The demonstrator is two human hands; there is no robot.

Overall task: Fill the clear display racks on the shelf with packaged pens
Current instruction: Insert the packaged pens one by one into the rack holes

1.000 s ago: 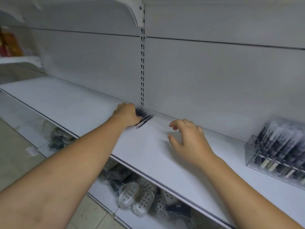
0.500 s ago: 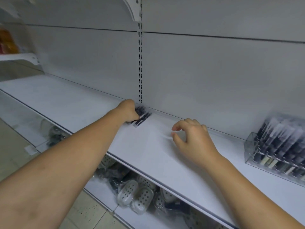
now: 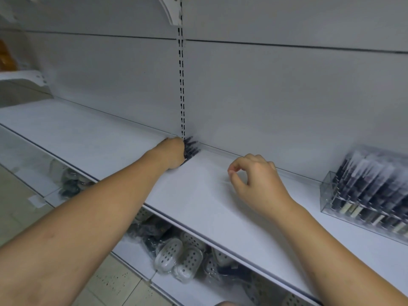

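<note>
Dark pens (image 3: 191, 147) in left hand (image 3: 173, 153) now sit nearer the back panel (image 3: 265, 96).

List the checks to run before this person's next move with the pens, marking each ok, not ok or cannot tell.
1. Left hand grips the pens: ok.
2. Right hand is free: ok; its fingers are curled, with nothing visible in them.
3. Rack is in view on the shelf: ok, at the far right.
4. Rack has spare room: cannot tell; the visible part looks full and the rest is cropped.
5. Pens are packaged: cannot tell, they are blurred.
6. Shelf between the hands and the rack is bare: ok.
</note>
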